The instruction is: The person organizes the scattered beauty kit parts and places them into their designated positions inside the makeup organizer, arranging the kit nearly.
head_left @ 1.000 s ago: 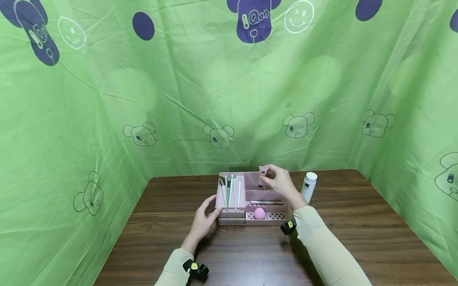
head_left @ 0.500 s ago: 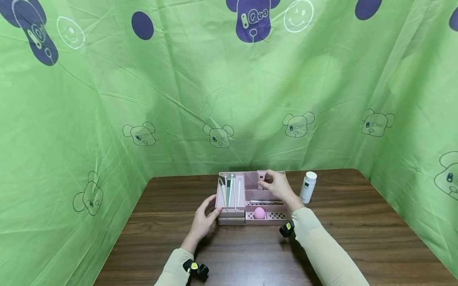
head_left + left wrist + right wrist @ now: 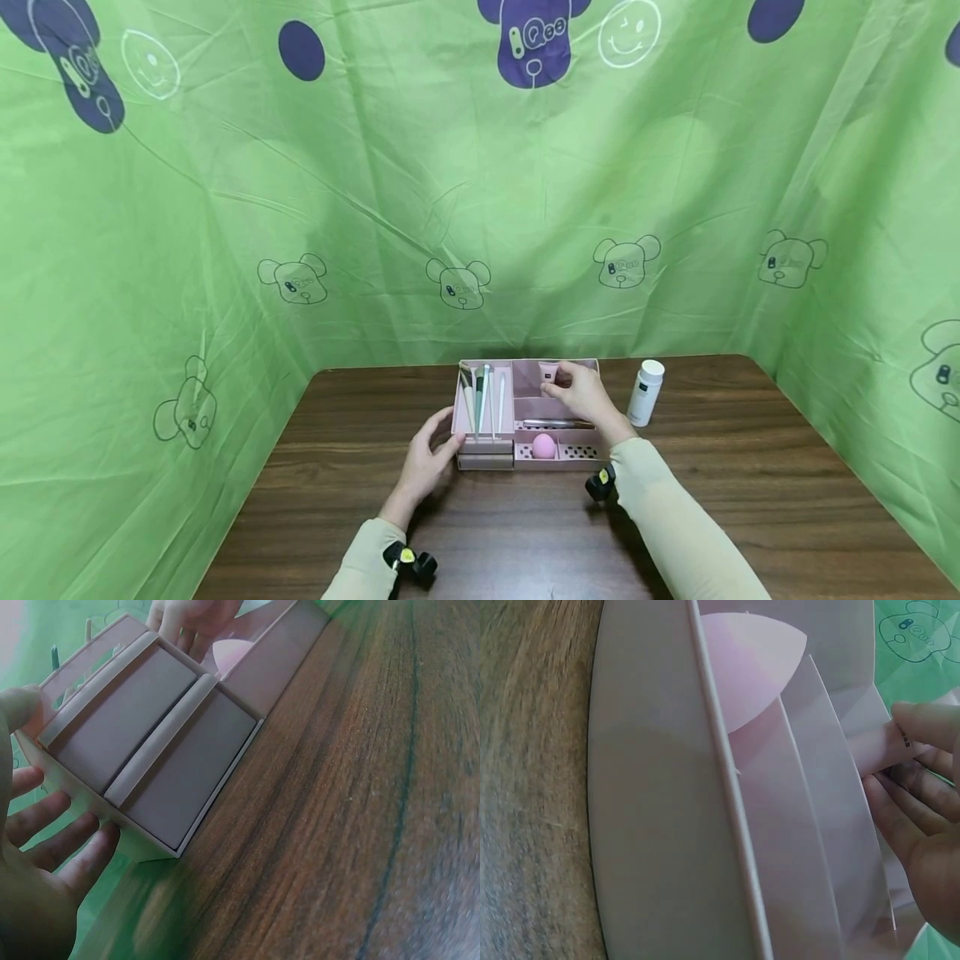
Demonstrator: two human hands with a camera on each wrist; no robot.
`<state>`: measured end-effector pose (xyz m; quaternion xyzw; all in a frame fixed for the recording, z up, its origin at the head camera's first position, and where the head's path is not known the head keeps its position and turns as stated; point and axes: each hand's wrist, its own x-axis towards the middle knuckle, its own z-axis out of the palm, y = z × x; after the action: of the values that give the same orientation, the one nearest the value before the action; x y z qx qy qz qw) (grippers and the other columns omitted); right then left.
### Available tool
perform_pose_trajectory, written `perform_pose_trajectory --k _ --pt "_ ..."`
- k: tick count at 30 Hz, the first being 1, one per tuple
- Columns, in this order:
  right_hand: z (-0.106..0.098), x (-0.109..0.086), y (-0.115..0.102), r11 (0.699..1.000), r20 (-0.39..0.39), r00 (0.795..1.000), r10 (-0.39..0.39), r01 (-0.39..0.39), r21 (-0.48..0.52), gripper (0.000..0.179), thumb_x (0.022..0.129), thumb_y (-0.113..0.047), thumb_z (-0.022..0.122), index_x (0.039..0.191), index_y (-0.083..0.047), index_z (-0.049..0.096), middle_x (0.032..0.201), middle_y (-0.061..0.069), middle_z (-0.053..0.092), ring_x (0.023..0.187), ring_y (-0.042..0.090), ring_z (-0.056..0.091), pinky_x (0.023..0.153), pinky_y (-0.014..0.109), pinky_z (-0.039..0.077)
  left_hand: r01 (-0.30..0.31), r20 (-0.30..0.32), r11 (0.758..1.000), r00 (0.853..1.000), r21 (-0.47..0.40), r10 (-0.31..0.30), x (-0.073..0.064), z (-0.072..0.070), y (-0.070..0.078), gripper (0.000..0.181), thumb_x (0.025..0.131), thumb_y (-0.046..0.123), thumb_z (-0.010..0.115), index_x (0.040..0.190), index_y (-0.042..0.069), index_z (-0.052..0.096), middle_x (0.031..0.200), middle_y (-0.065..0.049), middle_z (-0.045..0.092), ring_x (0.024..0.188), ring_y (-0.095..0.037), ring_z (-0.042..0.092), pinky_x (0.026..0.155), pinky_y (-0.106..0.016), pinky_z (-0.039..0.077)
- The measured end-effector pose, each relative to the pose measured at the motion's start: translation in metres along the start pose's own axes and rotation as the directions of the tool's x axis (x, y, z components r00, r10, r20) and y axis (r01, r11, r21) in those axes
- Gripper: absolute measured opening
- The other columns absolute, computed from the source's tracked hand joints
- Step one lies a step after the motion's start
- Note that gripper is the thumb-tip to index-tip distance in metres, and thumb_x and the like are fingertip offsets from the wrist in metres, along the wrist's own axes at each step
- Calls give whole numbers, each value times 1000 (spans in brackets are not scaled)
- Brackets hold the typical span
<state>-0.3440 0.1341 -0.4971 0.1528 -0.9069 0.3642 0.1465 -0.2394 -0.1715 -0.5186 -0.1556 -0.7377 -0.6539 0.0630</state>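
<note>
My right hand (image 3: 588,398) pinches a small pink squeeze tube (image 3: 548,372) between thumb and fingers. In the right wrist view the tube (image 3: 881,751) is lowered partly behind a divider, in the back compartment of a pink cosmetics organizer (image 3: 562,466). My left hand (image 3: 423,462) rests at the organizer's left side. Its fingers are spread and fairly straight against the side wall in the left wrist view, and the thumb (image 3: 22,705) touches the upper edge. Two stacked drawers (image 3: 184,750) face the front, below a tray of makeup brushes (image 3: 480,398).
A pink makeup sponge (image 3: 543,447) sits in a front compartment with a dotted base. Behind it, a slim pen-like item (image 3: 557,424) lies in the middle row. A white bottle (image 3: 646,393) stands right of the organizer on the wooden table (image 3: 750,467). Green curtains (image 3: 375,208) surround the table.
My right hand has lowered the tube from above the back compartment down into it, and less of the tube shows. The left hand has stayed at the organizer's side.
</note>
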Motion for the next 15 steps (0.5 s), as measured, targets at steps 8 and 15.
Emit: perform_pose_trajectory --k 8,15 --pt "-2 1 1 1000 -3 1000 19 -19 17 22 83 -30 77 97 -15 69 79 -3 70 77 15 63 73 36 53 4 -5 1000 1000 1 -4 1 0 1 54 93 12 66 140 -4 45 137 -27 52 125 -41 49 102 -36 49" --pt "-2 2 3 1000 -8 1000 17 -18 -1 25 83 -31 77 100 -15 69 82 -2 71 80 18 64 76 39 53 1 -11 1000 1000 9 -1 1 1 0 53 93 12 66 139 -4 46 137 -27 53 125 -40 50 104 -52 44"
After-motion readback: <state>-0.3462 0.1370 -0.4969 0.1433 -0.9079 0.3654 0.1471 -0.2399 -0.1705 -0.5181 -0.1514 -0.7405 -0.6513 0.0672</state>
